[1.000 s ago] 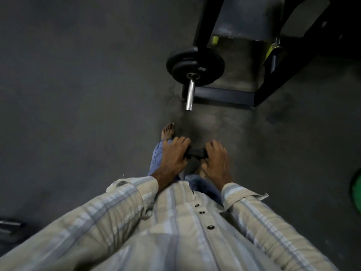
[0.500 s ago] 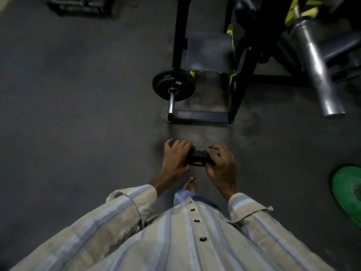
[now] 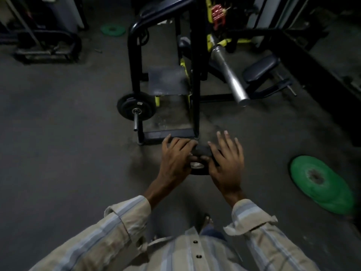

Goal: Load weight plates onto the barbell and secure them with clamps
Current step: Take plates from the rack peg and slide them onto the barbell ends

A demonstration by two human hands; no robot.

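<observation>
Clamp (image 3: 203, 150) still gripped by L hand (image 3: 175, 159); R hand (image 3: 226, 165) fingers now straight, pressing it.

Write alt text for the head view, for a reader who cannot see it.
The left hand and right hand hold a small black weight plate between them above a dark gym floor. Ahead, a bar end beside a black frame carries black plates; green plates lie on the floor to the right.

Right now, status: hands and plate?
Left hand grips small black plate; right hand flat against it. Plate not yet on barbell sleeve. Rack base just ahead.
</observation>
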